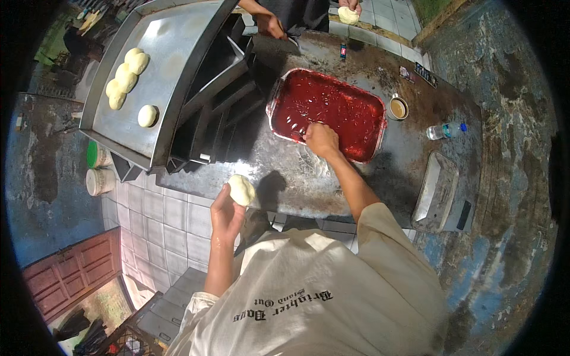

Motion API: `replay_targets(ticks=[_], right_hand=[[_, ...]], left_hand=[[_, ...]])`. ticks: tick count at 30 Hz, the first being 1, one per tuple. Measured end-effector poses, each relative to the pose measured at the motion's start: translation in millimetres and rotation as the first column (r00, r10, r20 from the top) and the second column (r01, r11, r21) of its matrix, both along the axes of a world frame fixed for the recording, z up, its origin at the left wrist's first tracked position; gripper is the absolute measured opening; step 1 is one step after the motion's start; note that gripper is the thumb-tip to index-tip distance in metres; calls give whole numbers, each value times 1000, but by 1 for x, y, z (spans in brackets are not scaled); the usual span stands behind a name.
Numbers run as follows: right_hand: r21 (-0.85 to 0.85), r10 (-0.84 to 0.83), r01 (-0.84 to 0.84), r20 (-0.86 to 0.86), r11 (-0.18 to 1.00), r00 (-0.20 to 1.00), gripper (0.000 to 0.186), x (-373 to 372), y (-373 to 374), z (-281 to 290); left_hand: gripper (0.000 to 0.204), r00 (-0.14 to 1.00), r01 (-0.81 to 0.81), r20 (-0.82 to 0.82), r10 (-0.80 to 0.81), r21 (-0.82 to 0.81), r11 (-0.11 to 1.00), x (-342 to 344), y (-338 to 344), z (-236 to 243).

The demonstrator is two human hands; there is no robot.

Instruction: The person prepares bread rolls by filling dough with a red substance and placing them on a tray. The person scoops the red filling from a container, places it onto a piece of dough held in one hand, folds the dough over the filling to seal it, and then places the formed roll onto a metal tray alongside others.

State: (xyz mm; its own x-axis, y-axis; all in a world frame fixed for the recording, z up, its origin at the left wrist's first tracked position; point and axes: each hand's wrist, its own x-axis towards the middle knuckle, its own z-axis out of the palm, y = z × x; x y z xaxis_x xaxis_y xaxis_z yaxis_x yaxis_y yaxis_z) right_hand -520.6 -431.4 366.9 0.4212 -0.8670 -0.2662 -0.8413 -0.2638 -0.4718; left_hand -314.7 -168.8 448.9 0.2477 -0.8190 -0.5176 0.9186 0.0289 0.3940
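My left hand (pixel 224 212) is raised in front of me, its fingers wrapped round a pale, flattened piece of dough (pixel 242 190). On the table, a rectangular tray (pixel 380 137) is filled with glossy red jam-like filling (pixel 335 104). Over the tray's near side reaches my right hand (pixel 322 140), closed, with its fingertips at the filling. Whatever it grips is too small and hidden to make out. To the left, a large metal baking tray (pixel 169 59) bears several round dough balls (pixel 126 78), some touching, and a single dough ball (pixel 147 115) apart from them.
The baking tray tops a stack of dark metal trays (pixel 219 101). Across the table, a co-worker's hand (pixel 271 26) rests near the edge; another holds dough (pixel 348 15). At right are a cup (pixel 398 108), a plastic bottle (pixel 446 131) and a metal pan (pixel 436 190).
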Motion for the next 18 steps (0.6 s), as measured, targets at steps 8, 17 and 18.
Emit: replay_targets(ticks=[8, 17, 18], right_hand=[[671, -440, -315, 703, 671, 559, 14, -35, 63, 65], [541, -499, -4, 778, 841, 382, 8, -28, 176, 19], [537, -498, 3, 780, 843, 378, 8, -34, 187, 22]], left_hand=[[49, 923, 215, 342, -179, -70, 974, -23, -52, 12], [33, 925, 224, -273, -264, -168, 960, -17, -75, 18], [33, 923, 233, -272, -273, -173, 957, -12, -75, 18]])
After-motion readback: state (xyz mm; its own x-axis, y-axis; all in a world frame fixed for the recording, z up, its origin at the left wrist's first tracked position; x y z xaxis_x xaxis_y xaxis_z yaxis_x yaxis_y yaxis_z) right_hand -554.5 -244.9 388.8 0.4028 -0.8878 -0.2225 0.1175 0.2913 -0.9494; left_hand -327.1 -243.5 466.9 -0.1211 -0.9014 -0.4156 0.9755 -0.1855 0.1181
